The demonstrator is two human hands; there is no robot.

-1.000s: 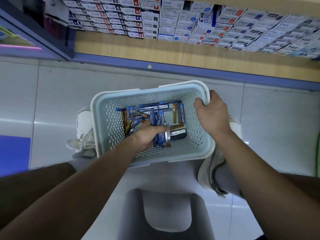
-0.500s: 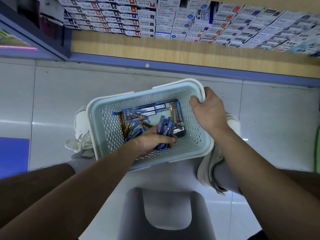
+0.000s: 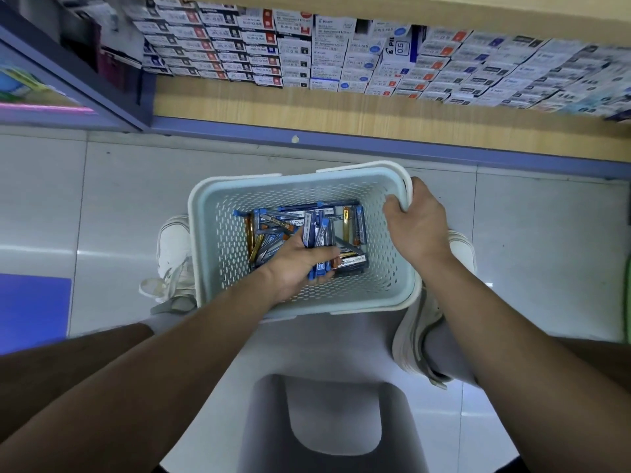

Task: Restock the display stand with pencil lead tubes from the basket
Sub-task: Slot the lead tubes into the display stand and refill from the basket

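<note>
L hand is down inside the basket, fingers curled round a bunch of blue-capped pencil lead tubes that stick out toward the far side. R hand grips the basket's far-right rim corner, thumb inside, fingers over the outside. Loose tubes, blue & orange, lie jumbled on the basket bottom, mostly left + far. Basket is btwn two white sneakers; can't tell if it touches the floor. Far side: wooden shelf w/ stacked small boxes. Grey stool at near edge.
</note>
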